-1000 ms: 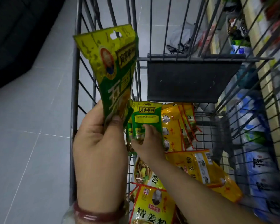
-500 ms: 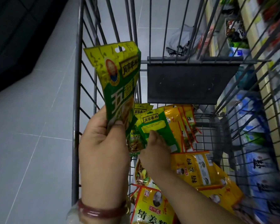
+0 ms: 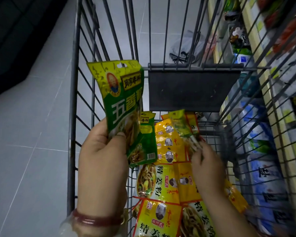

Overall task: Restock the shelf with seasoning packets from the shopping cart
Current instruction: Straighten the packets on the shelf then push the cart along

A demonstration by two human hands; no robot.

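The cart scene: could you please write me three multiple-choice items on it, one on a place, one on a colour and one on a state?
1. Where do the yellow packets lie?
A. on the floor
B. in the cart
C. on a shelf

2. What is the main colour of the packet held upright by the left hand?
A. green
B. blue
C. red

3. What is the right hand doing?
A. hanging idle outside the cart
B. pressing flat on the cart's black panel
C. pinching a blurred packet above the pile

Answers: 1 B, the yellow packets rest on the wire bottom between the cart's walls. 2 A, its face is green with a yellow top band. 3 C, its fingers close on the lower end of the raised packet.
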